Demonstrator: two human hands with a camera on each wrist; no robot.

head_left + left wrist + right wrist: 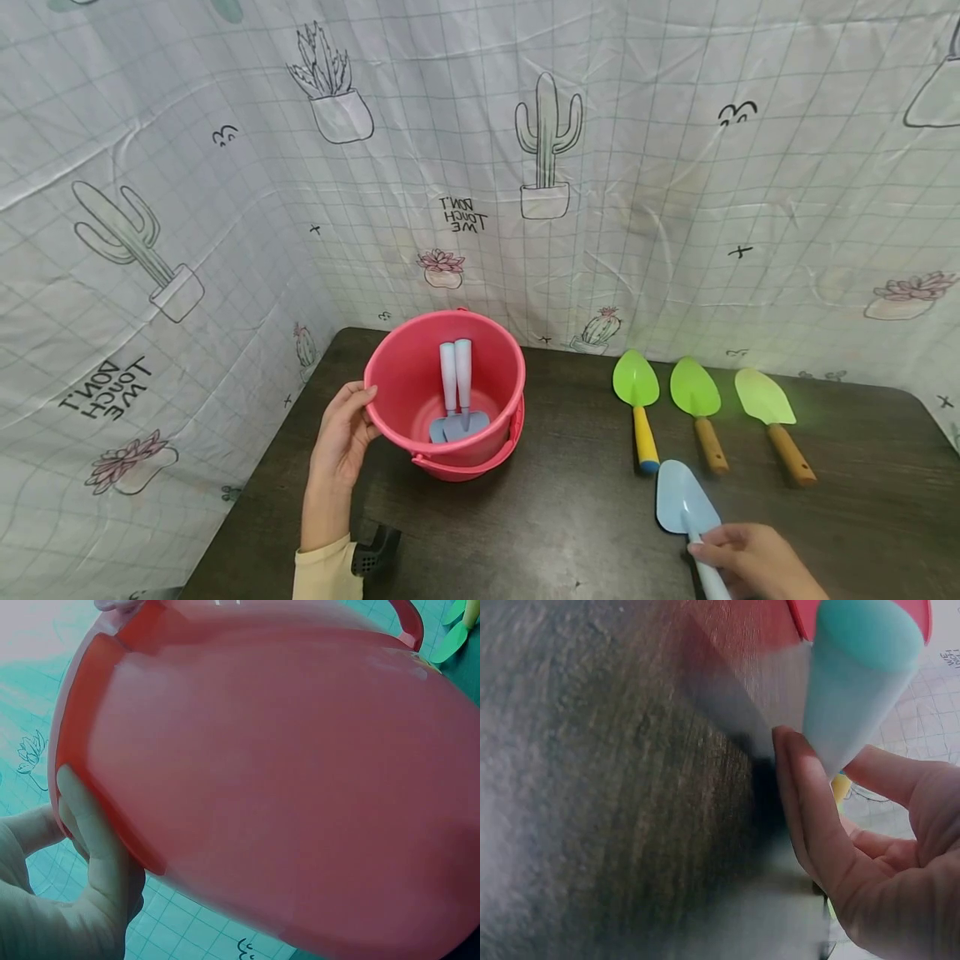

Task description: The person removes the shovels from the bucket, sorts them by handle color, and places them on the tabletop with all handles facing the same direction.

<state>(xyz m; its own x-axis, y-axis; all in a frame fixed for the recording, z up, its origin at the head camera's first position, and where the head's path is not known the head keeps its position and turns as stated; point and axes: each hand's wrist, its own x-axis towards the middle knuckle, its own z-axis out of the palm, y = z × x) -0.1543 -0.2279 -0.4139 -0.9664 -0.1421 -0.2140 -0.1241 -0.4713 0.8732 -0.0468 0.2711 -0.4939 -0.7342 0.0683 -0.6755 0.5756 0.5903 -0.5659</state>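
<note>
My left hand (345, 437) grips the rim of a red bucket (457, 457) from its left side, thumb at the lip; the left wrist view has the bucket's smooth outer wall (285, 780) filling most of it. Inside the bucket, two light-blue trowels lean with their pale handles (456, 367) up and blades at the bottom. At the lower right of the head view, my right hand (753, 558) pinches the pale blue handle of another light-blue trowel (684, 497), its blade pointing away from me. The handle's rounded end (870, 637) looms close in the right wrist view.
Right of the bucket lie three green-bladed trowels in a row: one with a yellow handle (643, 433), two with wooden handles (709, 446). They rest on a dark wooden table (555, 508). A patterned cloth (645, 208) hangs behind the table and along its left.
</note>
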